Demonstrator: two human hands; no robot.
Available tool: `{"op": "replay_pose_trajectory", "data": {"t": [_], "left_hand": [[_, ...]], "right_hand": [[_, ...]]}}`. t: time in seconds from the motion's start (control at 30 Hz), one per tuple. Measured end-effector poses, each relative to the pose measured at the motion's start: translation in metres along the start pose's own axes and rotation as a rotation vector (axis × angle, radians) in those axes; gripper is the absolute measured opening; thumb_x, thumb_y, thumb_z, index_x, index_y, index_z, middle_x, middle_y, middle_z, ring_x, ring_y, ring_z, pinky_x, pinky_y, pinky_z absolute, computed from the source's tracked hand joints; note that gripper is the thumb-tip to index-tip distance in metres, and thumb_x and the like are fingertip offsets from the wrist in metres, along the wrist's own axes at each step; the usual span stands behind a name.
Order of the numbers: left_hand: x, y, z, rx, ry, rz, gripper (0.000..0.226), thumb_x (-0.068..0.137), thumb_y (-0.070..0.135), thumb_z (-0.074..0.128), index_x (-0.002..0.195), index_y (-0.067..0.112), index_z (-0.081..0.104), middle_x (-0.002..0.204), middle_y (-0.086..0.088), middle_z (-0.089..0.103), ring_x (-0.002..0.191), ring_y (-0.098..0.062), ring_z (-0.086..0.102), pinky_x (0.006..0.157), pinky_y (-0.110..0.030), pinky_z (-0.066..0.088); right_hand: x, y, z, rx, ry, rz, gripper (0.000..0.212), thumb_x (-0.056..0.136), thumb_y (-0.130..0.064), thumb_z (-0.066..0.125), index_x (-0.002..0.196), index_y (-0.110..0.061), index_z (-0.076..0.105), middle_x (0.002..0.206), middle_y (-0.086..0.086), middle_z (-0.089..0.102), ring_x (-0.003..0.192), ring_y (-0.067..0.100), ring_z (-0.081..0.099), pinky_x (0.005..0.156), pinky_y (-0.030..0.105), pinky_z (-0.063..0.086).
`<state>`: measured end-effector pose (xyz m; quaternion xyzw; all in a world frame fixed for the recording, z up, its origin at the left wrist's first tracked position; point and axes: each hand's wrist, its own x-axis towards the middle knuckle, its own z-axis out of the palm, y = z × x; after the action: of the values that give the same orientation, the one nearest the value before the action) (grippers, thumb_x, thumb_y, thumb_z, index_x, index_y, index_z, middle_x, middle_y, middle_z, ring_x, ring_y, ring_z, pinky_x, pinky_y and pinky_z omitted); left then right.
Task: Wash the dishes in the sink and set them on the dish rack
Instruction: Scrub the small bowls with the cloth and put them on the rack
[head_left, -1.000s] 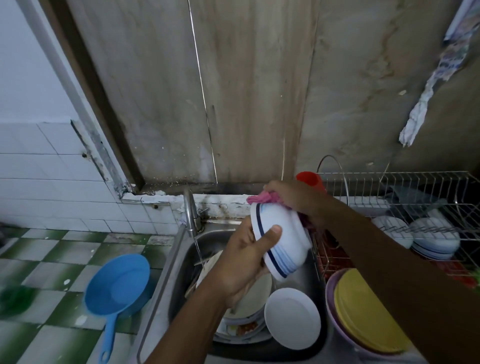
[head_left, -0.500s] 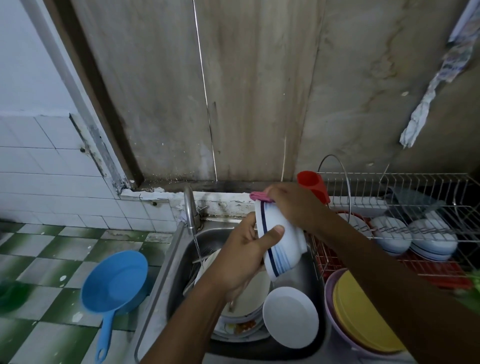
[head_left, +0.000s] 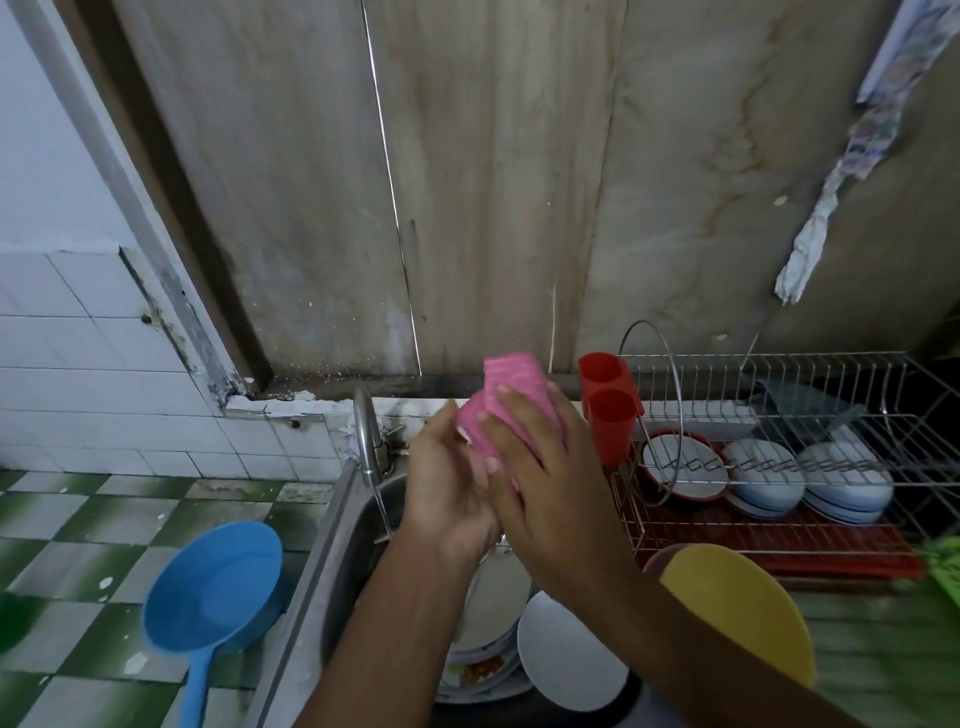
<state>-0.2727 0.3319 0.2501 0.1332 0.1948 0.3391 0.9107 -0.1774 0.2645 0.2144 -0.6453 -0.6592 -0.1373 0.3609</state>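
Both hands are raised over the sink (head_left: 332, 597), close together. My right hand (head_left: 545, 478) holds a pink sponge (head_left: 511, 389), its fingers lying flat across it. My left hand (head_left: 447, 483) is cupped against the sponge's left side with the thumb up. The blue-striped white bowl it held is hidden behind the hands and sponge. Below them the sink holds a stack of dirty plates (head_left: 488, 613) and a white bowl (head_left: 571, 654). The wire dish rack (head_left: 779, 525) at the right holds several white bowls (head_left: 763, 473).
A thin stream of water runs from the faucet (head_left: 366, 431). A red cup holder (head_left: 608, 410) hangs on the rack's left end. A yellow plate (head_left: 737, 613) lies in front of the rack. A blue dipper (head_left: 213, 587) sits left of the sink.
The hands have turned and closed together; the striped bowl, plainly seen before, is now covered by the pink sponge and my right hand. The camera view has shifted slightly.
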Motion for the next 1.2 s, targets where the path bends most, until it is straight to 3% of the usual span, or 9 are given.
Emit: {"op": "replay_pose_trajectory", "data": {"t": [0.1,0.2,0.37,0.57,0.7,0.83,0.93,1.07,1.2], "left_hand": [[0.001,-0.001,-0.001,0.021,0.085,0.083,0.049,0.107,0.035,0.042,0.133,-0.003,0.056,0.12,-0.025,0.069,0.1,-0.032,0.073,0.092,-0.047,0.058],[-0.005,-0.003,-0.001,0.138,0.11,0.108,0.041,0.107,0.032,0.044,0.128,-0.001,0.059,0.12,-0.023,0.071,0.107,-0.035,0.071,0.094,-0.055,0.056],[-0.008,-0.008,0.004,0.226,0.149,0.144,0.04,0.108,0.032,0.045,0.122,-0.001,0.062,0.111,-0.024,0.074,0.097,-0.034,0.074,0.083,-0.055,0.059],[-0.01,-0.011,0.002,0.224,0.172,0.182,0.038,0.108,0.029,0.046,0.124,-0.001,0.061,0.111,-0.024,0.074,0.091,-0.032,0.076,0.082,-0.053,0.06],[-0.008,-0.014,0.008,0.073,0.164,0.232,0.038,0.107,0.031,0.046,0.12,-0.001,0.063,0.108,-0.023,0.075,0.093,-0.03,0.076,0.084,-0.048,0.06],[-0.003,-0.02,0.016,-0.104,0.122,0.243,0.043,0.107,0.035,0.045,0.129,0.001,0.06,0.117,-0.024,0.072,0.109,-0.035,0.069,0.086,-0.055,0.056],[0.001,-0.01,0.014,-0.15,0.091,0.246,0.046,0.108,0.038,0.042,0.123,-0.001,0.061,0.115,-0.025,0.071,0.107,-0.035,0.069,0.095,-0.05,0.056],[0.001,-0.007,0.012,-0.089,0.102,0.339,0.03,0.109,0.029,0.044,0.117,0.008,0.065,0.117,-0.02,0.073,0.117,-0.036,0.066,0.108,-0.057,0.045],[-0.002,-0.005,0.01,-0.033,0.09,0.317,0.031,0.108,0.031,0.046,0.114,0.008,0.065,0.118,-0.021,0.072,0.117,-0.036,0.066,0.109,-0.057,0.045]], "right_hand": [[-0.015,0.004,0.007,0.223,0.153,0.182,0.046,0.108,-0.033,0.033,0.152,-0.021,0.043,0.161,-0.003,0.03,0.151,0.021,0.024,0.12,0.017,0.018],[0.015,0.018,-0.01,0.576,0.188,0.549,0.032,0.111,-0.03,0.035,0.136,-0.039,0.053,0.135,-0.023,0.051,0.128,0.0,0.048,0.097,0.004,0.037],[0.045,0.03,-0.023,0.323,0.005,0.3,0.034,0.103,-0.026,0.045,0.13,-0.019,0.064,0.112,-0.002,0.071,0.101,0.016,0.065,0.091,0.027,0.051],[0.045,0.038,-0.02,0.39,-0.017,0.35,0.026,0.105,-0.027,0.048,0.116,-0.019,0.07,0.078,-0.013,0.062,0.071,0.001,0.059,0.068,0.027,0.048],[0.042,0.022,-0.006,0.253,0.106,0.267,0.031,0.099,-0.033,0.055,0.125,-0.02,0.066,0.115,-0.005,0.068,0.105,0.006,0.051,0.097,0.033,0.044],[0.026,-0.002,0.007,0.346,0.399,0.424,0.037,0.101,-0.032,0.044,0.13,-0.016,0.062,0.126,-0.001,0.062,0.118,0.024,0.052,0.097,0.024,0.041],[0.012,-0.014,0.018,0.362,0.388,0.338,0.04,0.103,-0.028,0.045,0.137,-0.013,0.058,0.141,0.0,0.056,0.131,0.019,0.045,0.107,0.012,0.033],[0.024,-0.005,0.017,0.672,0.406,0.695,0.044,0.107,-0.035,0.036,0.15,-0.03,0.042,0.147,-0.015,0.045,0.139,0.011,0.043,0.113,0.032,0.039],[0.022,-0.022,0.013,0.734,0.348,0.678,0.042,0.106,-0.038,0.034,0.147,-0.033,0.043,0.144,-0.022,0.046,0.136,0.005,0.043,0.107,0.026,0.037]]}}
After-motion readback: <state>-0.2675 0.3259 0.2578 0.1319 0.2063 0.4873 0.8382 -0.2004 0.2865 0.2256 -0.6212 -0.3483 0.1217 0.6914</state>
